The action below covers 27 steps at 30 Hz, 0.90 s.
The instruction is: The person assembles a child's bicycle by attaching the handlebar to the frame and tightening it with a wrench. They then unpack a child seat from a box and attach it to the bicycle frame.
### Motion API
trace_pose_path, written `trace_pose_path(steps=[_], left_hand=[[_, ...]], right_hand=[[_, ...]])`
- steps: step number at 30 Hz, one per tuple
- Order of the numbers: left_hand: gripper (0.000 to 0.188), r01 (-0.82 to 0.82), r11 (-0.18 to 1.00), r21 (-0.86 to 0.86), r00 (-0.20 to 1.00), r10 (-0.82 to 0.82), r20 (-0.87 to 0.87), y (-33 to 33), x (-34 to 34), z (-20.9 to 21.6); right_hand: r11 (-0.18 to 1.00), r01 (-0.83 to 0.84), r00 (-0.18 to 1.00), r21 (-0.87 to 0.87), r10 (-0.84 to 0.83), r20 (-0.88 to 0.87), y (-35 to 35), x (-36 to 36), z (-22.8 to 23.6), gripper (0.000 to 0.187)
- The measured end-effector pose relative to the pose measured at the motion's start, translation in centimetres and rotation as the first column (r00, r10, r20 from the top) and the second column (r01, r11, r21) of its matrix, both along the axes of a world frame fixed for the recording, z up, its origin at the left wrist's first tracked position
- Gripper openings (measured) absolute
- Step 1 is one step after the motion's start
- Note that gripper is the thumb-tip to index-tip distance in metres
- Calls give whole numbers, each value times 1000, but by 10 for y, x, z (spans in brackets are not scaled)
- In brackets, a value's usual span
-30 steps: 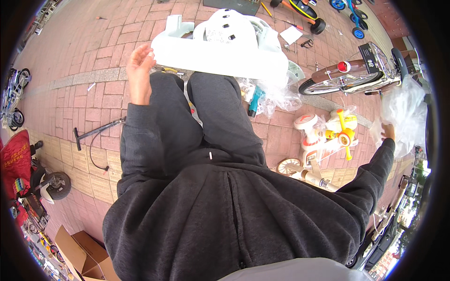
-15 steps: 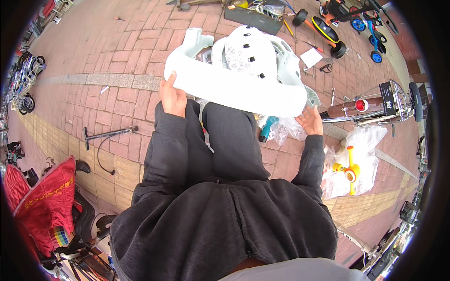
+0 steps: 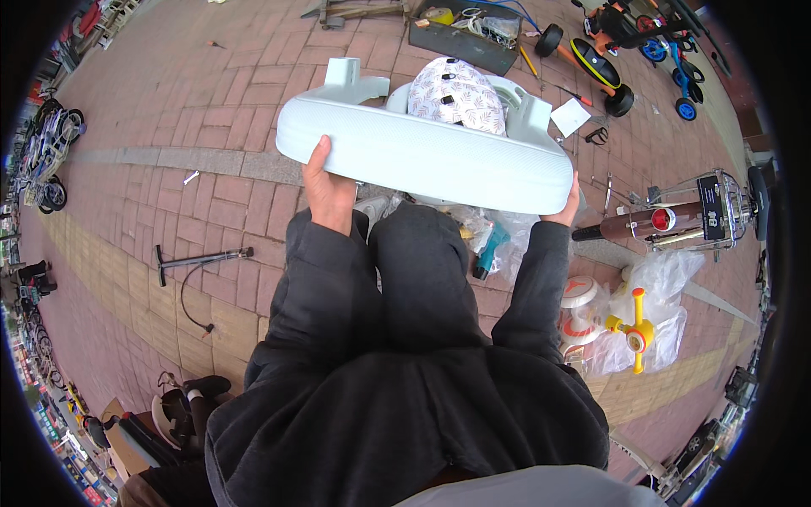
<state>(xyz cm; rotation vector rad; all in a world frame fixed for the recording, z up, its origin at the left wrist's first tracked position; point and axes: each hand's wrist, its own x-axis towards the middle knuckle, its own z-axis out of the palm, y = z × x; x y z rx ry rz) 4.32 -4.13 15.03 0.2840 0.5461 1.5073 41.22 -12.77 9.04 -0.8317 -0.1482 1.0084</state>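
A long, pale mint plastic U-shaped piece (image 3: 422,156) spans the space above my knees, its textured outer face turned toward me. My left hand (image 3: 331,193) grips its lower edge left of the middle, thumb up on the face and fingers hidden beneath. My right hand (image 3: 566,205) is closed around the right end, mostly hidden behind it. Just beyond the piece is a padded seat (image 3: 456,93) with a leaf print and dark slots, partly covered by it. A teal-handled tool (image 3: 492,251) lies by my right knee, next to clear plastic bags.
A floor pump (image 3: 203,260) lies on the paving at left. To the right are a yellow-orange toy part (image 3: 635,329) on plastic wrap and a brown bicycle mudguard (image 3: 650,221) with a red reflector. A toolbox (image 3: 463,38) stands beyond the seat, near children's ride-ons (image 3: 591,68).
The pale piece has tilted, its textured face now turned toward me. My right hand has closed round its end. The red cover at lower left has left view, and red-and-white round parts show at right.
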Motion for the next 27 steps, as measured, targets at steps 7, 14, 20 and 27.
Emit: trace_pose_path(steps=[7,14,20,27], left_hand=[[65,66,993,97,996,-71,50,98,-62,87],[56,-93,962,258,993,70,94,141,-159,82],[53,-213,969,127,974,201,101,169,-220,-23],[53,-177,949,-259,984,172,-41,104,-277,-147]], right_hand=[[989,-4,982,145,31,-186,74,-68,167,50],[591,-329,757,736,632,-169,146,-144,197,39],[853,-258,962,454,269,42,219,-251,158,61],[853,-399,917,337,378,128,190,-304,73,65]])
